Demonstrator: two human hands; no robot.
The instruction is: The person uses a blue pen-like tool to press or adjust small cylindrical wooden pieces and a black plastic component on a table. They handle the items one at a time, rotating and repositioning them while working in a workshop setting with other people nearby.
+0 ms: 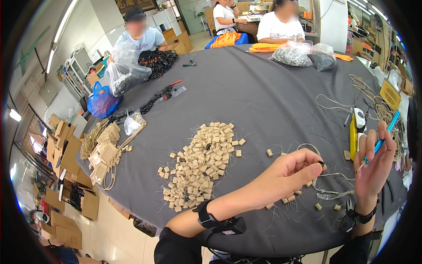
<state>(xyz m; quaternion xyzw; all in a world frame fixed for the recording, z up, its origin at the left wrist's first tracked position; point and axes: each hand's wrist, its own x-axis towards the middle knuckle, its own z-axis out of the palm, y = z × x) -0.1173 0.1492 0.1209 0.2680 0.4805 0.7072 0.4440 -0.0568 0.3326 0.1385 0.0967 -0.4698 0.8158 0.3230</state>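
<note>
My left hand (300,170) is closed, with thumb and fingertips pinching a small black piece (322,163). A thin beige cord (311,147) runs close to those fingers, but whether it joins the piece cannot be told. At the right, my right hand (377,169) is raised and grips a slim blue pen-like tool (389,127) with a thin metal tip pointing down toward the left. Several small beige blocks (318,206) with fine threads lie below the hands. Left of them spreads a big heap of the same blocks (204,160).
Grey cloth covers the table (263,97). At right lie a yellow cutter (353,136), a white device (359,118) and coiled cord (373,99); snips (349,207) lie by my right wrist. Beige tags (103,152) sit left. Across the table a person (140,39) handles a clear bag (125,72).
</note>
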